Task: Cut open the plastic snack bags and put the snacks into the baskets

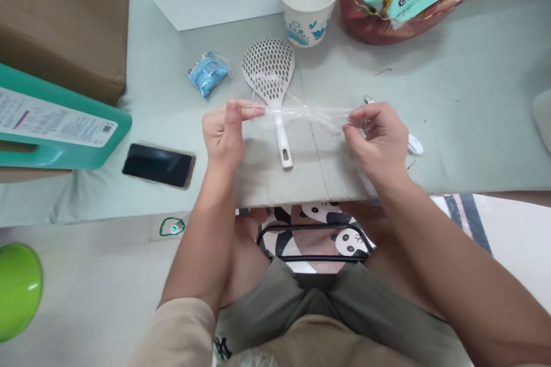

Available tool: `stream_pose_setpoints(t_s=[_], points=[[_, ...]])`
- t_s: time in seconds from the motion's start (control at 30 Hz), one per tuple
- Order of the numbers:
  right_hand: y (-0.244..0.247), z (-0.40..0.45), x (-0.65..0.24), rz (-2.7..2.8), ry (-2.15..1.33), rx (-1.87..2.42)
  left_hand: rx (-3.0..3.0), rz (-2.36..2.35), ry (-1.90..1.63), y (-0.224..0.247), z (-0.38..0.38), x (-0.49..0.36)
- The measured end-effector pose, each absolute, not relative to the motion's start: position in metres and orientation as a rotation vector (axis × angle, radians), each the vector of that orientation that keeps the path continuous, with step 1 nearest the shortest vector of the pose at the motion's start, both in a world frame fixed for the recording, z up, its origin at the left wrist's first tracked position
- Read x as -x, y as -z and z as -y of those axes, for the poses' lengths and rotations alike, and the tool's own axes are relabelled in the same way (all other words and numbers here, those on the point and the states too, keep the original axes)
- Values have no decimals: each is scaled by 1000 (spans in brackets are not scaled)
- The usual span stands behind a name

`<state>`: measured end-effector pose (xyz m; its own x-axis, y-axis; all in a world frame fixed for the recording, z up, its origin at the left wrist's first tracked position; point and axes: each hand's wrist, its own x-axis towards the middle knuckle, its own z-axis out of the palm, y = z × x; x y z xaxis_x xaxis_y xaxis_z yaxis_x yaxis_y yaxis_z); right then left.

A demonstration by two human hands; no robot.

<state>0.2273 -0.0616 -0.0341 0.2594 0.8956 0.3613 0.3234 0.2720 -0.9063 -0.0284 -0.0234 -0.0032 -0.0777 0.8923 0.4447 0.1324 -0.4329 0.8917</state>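
Observation:
A thin, clear plastic bag or film (316, 113) is stretched level between my two hands. My left hand (224, 133) pinches its left end between thumb and fingers. At the other end, my right hand (379, 136) grips it with thumb and fingertips. Behind and below the plastic lies a white slotted skimmer (269, 66), its honeycomb head pointing away from me and its handle toward me. Partly hidden under my right hand is a slim white object (415, 144) with a metal tip; its kind I cannot make out.
Left on the covered table (473, 143) are a phone (158, 165), a blue packet (209, 73), a green container (86, 112) and a cardboard box (64, 23). A paper cup (310, 3) and red bowl (379, 31) of snacks stand behind. A green bin (19, 292) sits lower left.

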Motion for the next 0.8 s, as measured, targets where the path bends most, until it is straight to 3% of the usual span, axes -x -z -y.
stream_pose_setpoints(t_s=[0.3,0.8], points=[[16,64,-221,1229,-507,1359,-1209,-1068,-1529,3,16,16],[35,52,-222,885,-1336,1268,-1166,-1252,-1221,1,17,15]])
